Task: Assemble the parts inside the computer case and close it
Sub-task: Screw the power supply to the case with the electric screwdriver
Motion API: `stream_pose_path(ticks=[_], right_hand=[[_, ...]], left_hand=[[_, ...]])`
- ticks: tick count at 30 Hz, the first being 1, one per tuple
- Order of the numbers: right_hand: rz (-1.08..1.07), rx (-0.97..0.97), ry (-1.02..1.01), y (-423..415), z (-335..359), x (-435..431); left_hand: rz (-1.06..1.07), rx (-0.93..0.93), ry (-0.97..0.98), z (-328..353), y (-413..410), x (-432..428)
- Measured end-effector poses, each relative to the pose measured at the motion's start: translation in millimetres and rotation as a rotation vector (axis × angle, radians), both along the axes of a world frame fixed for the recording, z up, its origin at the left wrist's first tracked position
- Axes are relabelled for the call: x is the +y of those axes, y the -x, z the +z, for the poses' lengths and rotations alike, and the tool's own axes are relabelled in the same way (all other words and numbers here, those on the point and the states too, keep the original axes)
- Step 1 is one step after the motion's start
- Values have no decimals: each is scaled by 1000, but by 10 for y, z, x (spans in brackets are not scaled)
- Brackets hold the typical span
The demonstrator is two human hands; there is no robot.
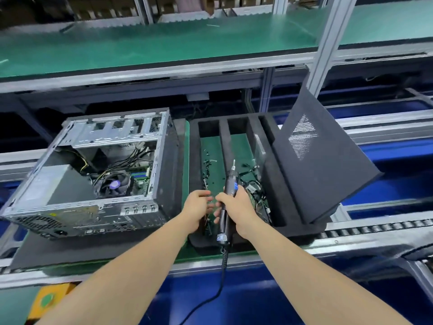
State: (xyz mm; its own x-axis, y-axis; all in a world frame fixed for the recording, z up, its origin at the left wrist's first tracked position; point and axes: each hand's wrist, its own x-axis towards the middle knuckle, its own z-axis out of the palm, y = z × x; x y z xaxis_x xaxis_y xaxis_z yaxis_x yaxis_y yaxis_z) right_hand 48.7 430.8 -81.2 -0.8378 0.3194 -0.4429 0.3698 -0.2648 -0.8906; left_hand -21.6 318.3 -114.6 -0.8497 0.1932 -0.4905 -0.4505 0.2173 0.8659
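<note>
Computer case (pixel 82 214) open, fan (pixel 114 185) inside

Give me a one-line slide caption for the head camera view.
Right hand grips an electric screwdriver over a foam parts tray, beside the open computer case.

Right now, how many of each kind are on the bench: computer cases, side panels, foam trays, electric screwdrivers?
computer case: 1
side panel: 1
foam tray: 1
electric screwdriver: 1
loose screws: too small to count
Total: 4
</note>
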Motion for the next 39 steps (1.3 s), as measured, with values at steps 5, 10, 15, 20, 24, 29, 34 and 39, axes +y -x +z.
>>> stream_pose_path(ticks=[5, 10, 15, 20, 24, 29, 34, 39], right_hand=[[38, -35, -71, 338, -2, 48], [3, -67, -108, 609, 81, 204], [-66, -92, -172, 841, 132, 387], [-29, -110, -189, 1124, 72, 485], [56, -152, -311, 1431, -76, 568], [102, -144, -379, 1738, -272, 745], [84, -116, -363, 1847, -437, 894], [95, -106, -302, 1906, -577, 1047]], left_hand=[[76, 73, 40, -41, 286, 60], [290, 175, 86, -133, 598, 218], [417, 233, 120, -190, 787, 353], [336, 281, 205, -222, 1010, 634], [176, 308, 382, -310, 1440, 852], [-100, 311, 725, -463, 2008, 1085], [-268, 344, 1039, -644, 2357, 1262], [-358, 340, 1204, -796, 2616, 1366]])
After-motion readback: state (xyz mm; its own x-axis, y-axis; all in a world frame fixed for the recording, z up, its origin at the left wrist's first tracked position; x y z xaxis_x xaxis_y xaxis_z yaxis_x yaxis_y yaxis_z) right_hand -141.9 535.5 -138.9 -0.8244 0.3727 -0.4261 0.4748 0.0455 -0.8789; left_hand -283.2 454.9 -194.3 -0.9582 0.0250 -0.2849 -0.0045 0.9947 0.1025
